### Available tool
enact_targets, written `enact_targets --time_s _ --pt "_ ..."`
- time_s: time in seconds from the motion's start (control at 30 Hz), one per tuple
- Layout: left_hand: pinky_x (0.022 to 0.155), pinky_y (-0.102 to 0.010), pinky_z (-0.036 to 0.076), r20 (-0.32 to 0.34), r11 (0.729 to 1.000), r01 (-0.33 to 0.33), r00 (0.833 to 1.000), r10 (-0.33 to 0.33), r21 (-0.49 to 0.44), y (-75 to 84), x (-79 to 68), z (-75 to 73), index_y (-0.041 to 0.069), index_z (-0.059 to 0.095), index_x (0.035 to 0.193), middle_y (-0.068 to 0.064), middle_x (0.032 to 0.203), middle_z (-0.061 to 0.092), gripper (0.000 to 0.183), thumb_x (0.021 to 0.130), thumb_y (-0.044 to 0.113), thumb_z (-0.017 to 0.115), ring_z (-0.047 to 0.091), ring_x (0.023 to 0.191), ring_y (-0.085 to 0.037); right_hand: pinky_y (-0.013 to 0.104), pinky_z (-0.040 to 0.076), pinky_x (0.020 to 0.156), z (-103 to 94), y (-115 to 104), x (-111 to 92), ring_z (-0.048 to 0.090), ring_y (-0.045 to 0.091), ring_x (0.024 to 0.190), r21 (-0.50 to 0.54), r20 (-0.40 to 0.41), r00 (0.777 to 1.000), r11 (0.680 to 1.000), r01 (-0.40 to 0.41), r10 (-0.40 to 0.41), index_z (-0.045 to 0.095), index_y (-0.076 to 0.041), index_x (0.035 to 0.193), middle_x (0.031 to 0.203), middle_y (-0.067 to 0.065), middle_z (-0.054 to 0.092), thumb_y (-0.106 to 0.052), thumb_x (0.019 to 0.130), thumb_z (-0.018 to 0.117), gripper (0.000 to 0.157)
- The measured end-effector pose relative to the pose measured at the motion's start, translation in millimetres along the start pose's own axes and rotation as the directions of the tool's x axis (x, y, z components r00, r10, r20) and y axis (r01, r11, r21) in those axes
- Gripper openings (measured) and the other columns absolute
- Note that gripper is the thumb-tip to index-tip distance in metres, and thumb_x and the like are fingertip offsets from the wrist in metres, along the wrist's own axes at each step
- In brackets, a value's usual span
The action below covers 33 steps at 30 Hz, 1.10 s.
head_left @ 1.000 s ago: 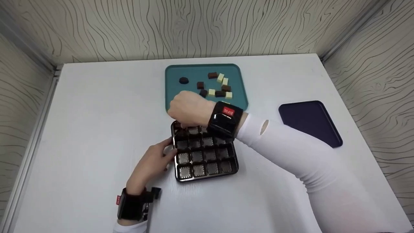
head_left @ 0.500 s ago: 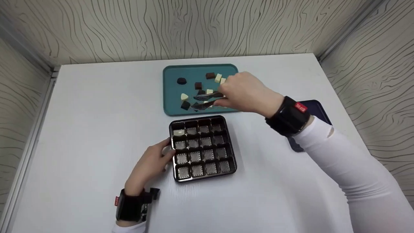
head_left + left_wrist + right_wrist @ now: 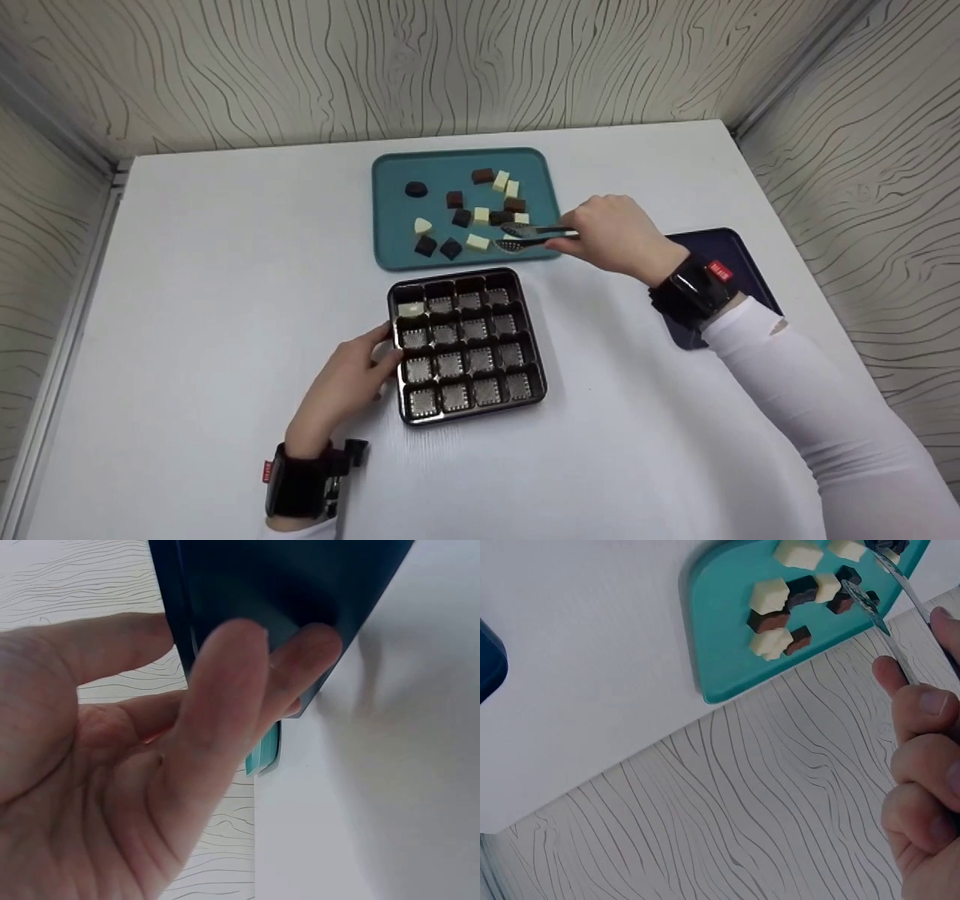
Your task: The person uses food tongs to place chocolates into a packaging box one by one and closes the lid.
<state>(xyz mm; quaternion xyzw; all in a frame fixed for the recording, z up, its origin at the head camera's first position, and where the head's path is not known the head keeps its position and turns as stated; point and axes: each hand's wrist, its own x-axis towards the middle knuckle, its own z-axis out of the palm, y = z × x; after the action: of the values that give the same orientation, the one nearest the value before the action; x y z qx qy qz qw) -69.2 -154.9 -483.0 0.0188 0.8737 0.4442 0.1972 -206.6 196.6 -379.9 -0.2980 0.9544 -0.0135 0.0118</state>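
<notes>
Your left hand [image 3: 341,386], fingers extended, rests against the left side of the black sectioned box [image 3: 480,361], which lies on the white table [image 3: 210,300] just nearer you than the teal tray [image 3: 397,169]. Your right hand [image 3: 616,232] grips the tongs [image 3: 519,230], whose parted tips stand over the tray's near right part with nothing visible between them. The work appears barely begun: one white piece [image 3: 411,309] occupies the far left compartment, the other fifteen show bare floors, and white, brown and dark chocolates [image 3: 481,216] remain scattered on the tray.
</notes>
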Motion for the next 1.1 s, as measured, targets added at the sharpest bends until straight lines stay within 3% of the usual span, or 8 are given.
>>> enact_targets --time_s 0.1,0.23,0.4,0.53,0.87,1.1 --pt "0.068 -0.031 0.054 0.000 1.000 0.001 1.000 -0.001 0.001 -0.5 0.0 0.0 0.003 0.045 0.158 -0.014 0.091 0.078 0.057 0.107 0.024 0.058 0.067 0.059 -0.015 0.043 0.050 0.056 7.7 0 6 0.058 0.023 0.056 0.007 0.009 1.000 1.000 -0.013 0.013 0.071 -0.005 0.074 0.064 0.007 0.067 -0.038 0.097 0.075 0.040" --pt "0.068 -0.031 0.054 -0.002 1.000 0.001 1.000 -0.001 -0.004 -0.4 0.5 0.4 0.001 0.045 0.158 -0.016 0.100 0.078 0.057 0.107 0.023 0.059 0.069 0.061 -0.018 0.036 0.040 0.055 11.4 -5 16 0.046 0.018 0.056 0.008 0.043 0.999 1.000 -0.027 0.026 0.059 -0.009 0.065 0.058 -0.001 0.049 -0.039 0.098 0.074 0.047" --pt "0.067 -0.030 0.053 -0.002 1.000 0.001 1.000 -0.001 -0.005 0.4 1.2 0.0 0.002 0.045 0.158 -0.011 0.089 0.076 0.057 0.107 0.022 0.058 0.067 0.059 -0.015 0.033 0.034 0.056 12.1 -14 29 0.039 0.016 0.058 -0.011 0.087 0.996 0.999 -0.034 0.035 0.039 -0.017 0.059 0.058 -0.006 0.032 -0.041 0.098 0.073 0.057" --pt "0.069 -0.031 0.052 -0.001 1.000 0.000 1.000 0.000 0.003 1.2 1.5 0.1 0.003 0.045 0.158 -0.011 0.080 0.074 0.057 0.107 0.022 0.058 0.064 0.057 -0.013 0.032 0.034 0.054 13.5 -20 39 0.036 0.014 0.056 -0.037 0.112 0.993 0.999 -0.028 0.032 0.033 -0.018 0.057 0.057 -0.007 0.027 -0.042 0.098 0.073 0.062" --pt "0.068 -0.031 0.053 0.001 1.000 -0.003 1.000 0.003 0.000 0.9 1.4 1.6 0.001 0.044 0.158 -0.010 0.075 0.073 0.057 0.107 0.022 0.058 0.062 0.057 -0.011 0.031 0.034 0.053 16.5 -23 48 0.034 0.013 0.055 -0.041 0.134 0.991 0.999 -0.002 0.007 0.042 -0.014 0.059 0.056 -0.006 0.027 -0.040 0.097 0.075 0.056" --pt "0.073 -0.033 0.055 -0.004 1.000 -0.007 1.000 0.007 0.010 -0.1 0.1 0.3 0.003 0.045 0.158 -0.009 0.077 0.074 0.057 0.107 0.023 0.059 0.063 0.058 -0.011 0.032 0.037 0.055 18.2 -24 51 0.038 0.014 0.056 -0.027 0.132 0.991 1.000 0.005 -0.001 0.056 -0.008 0.064 0.057 -0.005 0.035 -0.039 0.097 0.075 0.049"
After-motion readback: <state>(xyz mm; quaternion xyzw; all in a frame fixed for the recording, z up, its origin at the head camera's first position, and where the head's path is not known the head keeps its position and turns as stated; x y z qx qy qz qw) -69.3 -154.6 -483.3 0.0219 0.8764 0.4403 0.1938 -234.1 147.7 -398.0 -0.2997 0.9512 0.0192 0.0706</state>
